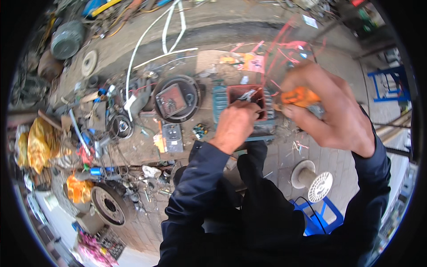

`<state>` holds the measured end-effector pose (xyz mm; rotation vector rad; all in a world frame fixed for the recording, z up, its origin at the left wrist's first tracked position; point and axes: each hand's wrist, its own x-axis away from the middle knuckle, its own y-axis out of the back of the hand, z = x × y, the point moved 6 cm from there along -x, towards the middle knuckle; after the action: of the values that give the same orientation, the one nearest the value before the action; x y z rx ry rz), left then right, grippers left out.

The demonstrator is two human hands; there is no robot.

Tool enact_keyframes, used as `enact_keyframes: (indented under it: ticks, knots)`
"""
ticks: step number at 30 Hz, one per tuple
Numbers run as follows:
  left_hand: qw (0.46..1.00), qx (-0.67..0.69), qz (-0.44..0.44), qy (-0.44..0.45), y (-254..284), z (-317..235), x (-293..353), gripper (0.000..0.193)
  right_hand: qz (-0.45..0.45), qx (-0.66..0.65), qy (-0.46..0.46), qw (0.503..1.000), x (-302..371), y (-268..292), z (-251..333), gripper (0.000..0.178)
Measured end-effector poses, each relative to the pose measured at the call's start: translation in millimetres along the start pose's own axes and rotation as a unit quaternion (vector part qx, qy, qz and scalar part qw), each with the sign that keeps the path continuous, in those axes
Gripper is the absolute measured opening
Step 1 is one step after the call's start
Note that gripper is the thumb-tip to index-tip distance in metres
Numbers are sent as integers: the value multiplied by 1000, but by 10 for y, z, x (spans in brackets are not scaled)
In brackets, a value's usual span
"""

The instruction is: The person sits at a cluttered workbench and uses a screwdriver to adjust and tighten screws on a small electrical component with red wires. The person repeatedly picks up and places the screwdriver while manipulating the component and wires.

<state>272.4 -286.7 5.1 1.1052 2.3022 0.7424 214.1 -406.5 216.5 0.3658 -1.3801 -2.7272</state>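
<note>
A teal ribbed electric motor [220, 104] lies on the worktable in front of me, with an open reddish terminal box [231, 91] on top. Some pale wire ends [249, 94] show inside the box. My left hand [233, 124] is at the box's near edge, its fingers pinched together; what they hold is hidden. Raised to the right of the motor, my right hand [338, 107] is smeared by motion. Its fingers curl around an orange object [300, 96], too blurred to name. Thin red wires [284, 44] run up behind the box.
A dark round pan [195, 84] holding a small tray [171, 100] stands left of the motor. Nearby are a grey plastic case [172, 138] and grey gloves [141, 95]. A white spool [320, 187] and blue stool [331, 213] are at the lower right. Scattered parts fill the left side.
</note>
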Motion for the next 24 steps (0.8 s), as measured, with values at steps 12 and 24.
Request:
enact_keyframes:
  ticks: [12,24]
  knots:
    - [989,22,145,13,-68,-39,-274,19,30,20,9,999,-137,-92,-262,29]
    - [993,23,108,-35,-78,-174,-253,22,40,-60,24,997,-27,-198,-392,29]
